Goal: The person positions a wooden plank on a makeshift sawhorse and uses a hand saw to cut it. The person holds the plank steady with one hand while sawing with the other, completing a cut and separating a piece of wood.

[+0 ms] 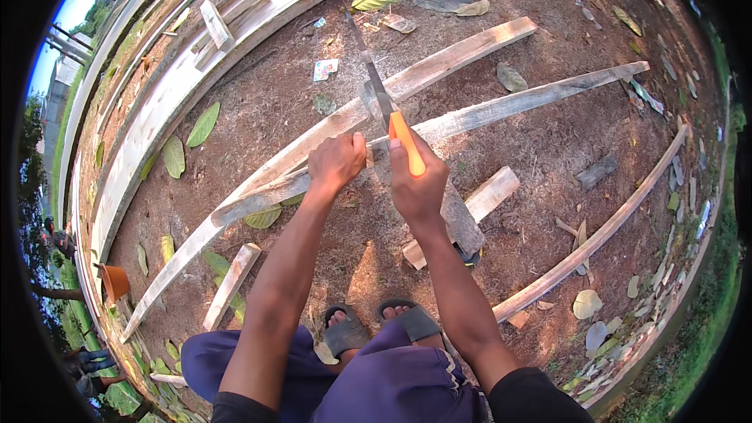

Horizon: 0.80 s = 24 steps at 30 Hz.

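Note:
My right hand (417,186) grips the orange handle of a hand saw (381,98), its blade pointing away from me over two long, weathered wooden battens. My left hand (337,158) is closed on the lower batten (501,110), just left of the saw. The upper batten (462,53) runs diagonally behind it, and the two meet toward the lower left. Beneath them a greyish timber piece (458,223) lies across a short pale block (492,192), partly hidden by my right hand and arm.
A loose batten (595,243) lies at the right, a short piece (231,286) at the lower left. Long boards (168,102) line the upper left, near an orange bucket (116,282). Dry leaves and scraps dot the dirt. Other people (94,368) are partly visible at the far left.

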{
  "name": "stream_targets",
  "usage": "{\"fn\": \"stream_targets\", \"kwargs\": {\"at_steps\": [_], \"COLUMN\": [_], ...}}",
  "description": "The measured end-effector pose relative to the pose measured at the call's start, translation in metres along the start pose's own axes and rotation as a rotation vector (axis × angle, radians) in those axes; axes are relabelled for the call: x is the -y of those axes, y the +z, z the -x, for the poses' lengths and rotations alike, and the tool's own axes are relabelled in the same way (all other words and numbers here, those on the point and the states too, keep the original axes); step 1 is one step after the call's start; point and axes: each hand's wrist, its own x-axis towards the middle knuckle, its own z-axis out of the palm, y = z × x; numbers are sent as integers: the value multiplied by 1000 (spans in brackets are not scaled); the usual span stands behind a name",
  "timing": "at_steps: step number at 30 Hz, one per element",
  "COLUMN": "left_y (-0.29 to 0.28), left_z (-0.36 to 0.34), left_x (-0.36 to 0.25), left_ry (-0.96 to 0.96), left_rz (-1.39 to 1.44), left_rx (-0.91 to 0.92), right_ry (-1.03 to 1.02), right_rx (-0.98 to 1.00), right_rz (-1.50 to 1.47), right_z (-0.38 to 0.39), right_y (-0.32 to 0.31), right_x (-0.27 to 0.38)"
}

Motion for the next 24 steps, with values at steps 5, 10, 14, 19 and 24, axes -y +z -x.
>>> {"fn": "stream_targets", "kwargs": {"at_steps": [5,10,14,19,24], "left_y": [14,69,67,54,38], "left_z": [21,56,60,59,54], "left_x": [0,12,7,1,-3], "left_ry": [-11,166,129,30,2], "left_rz": [-56,-142,-73,-7,39], "left_rx": [-75,-328,-340,-188,-79], "right_ry": [33,226,257,167,141], "right_rx": [-78,-59,22,167,200], "right_rz": [-93,-92,-27,81,113], "right_z": [45,114,167,181,175], "right_y": [-80,-115,-126,-128,-127], "right_x": [27,-9,-27,-11,-12]}}
